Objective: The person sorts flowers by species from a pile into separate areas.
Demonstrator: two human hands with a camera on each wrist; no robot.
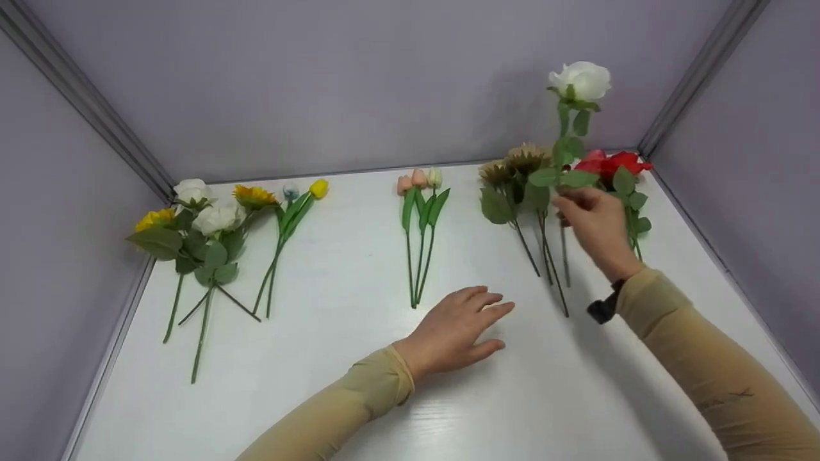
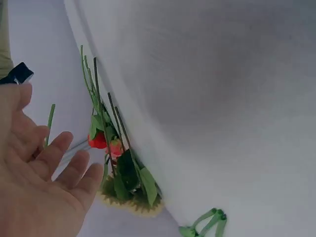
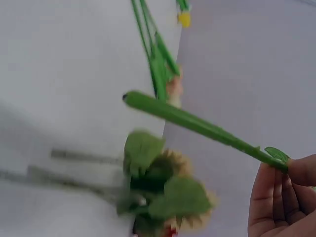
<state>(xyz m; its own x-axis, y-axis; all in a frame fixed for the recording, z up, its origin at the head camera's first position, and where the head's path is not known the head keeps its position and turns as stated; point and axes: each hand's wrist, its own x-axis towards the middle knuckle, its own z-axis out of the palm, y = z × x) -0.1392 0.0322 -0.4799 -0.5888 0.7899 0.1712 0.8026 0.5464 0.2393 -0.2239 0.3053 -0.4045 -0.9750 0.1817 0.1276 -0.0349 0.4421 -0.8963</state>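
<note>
Sleeves, two, tan: the right one (image 1: 724, 365) and the left one (image 1: 339, 410), nearest to me, reaching in over the near side of the table.

Back wall (image 1: 359, 83), one, pale lilac, meeting side panels at grey metal corner posts (image 1: 83, 102).

Tabletop (image 1: 346, 288), one, white.

Mixed group, left side: two white roses (image 1: 218, 218) and two yellow sunflowers (image 1: 154, 219), lying with stems crossed, heads toward the back.

White rose (image 1: 583, 81), single, lifted off the table at right, upright, bloom highest, seen against the back wall. Its leaves overlap the flowers behind; whether they touch I cannot tell.

Beige-petalled flowers (image 1: 526, 157), right of centre, lying with dark stems toward the near side.

Tulips, middle, three: two pink ones (image 1: 418, 177) and a pale one (image 1: 435, 177), side by side, stem ends drawn together.

Tulips, left of centre, two: a yellow one (image 1: 319, 188) and a blue one (image 1: 291, 191), just beside the mixed group.

Left hand (image 1: 451, 330), one, fingers spread and relaxed, near the pink tulips' stem ends.

Right hand (image 1: 597, 224), one, thumb and fingers pinching the lifted rose's green stem.

Red flowers (image 1: 624, 164), far right corner, partly hidden behind the right hand.

Black wrist piece (image 1: 602, 310), one, at the right cuff.
</note>
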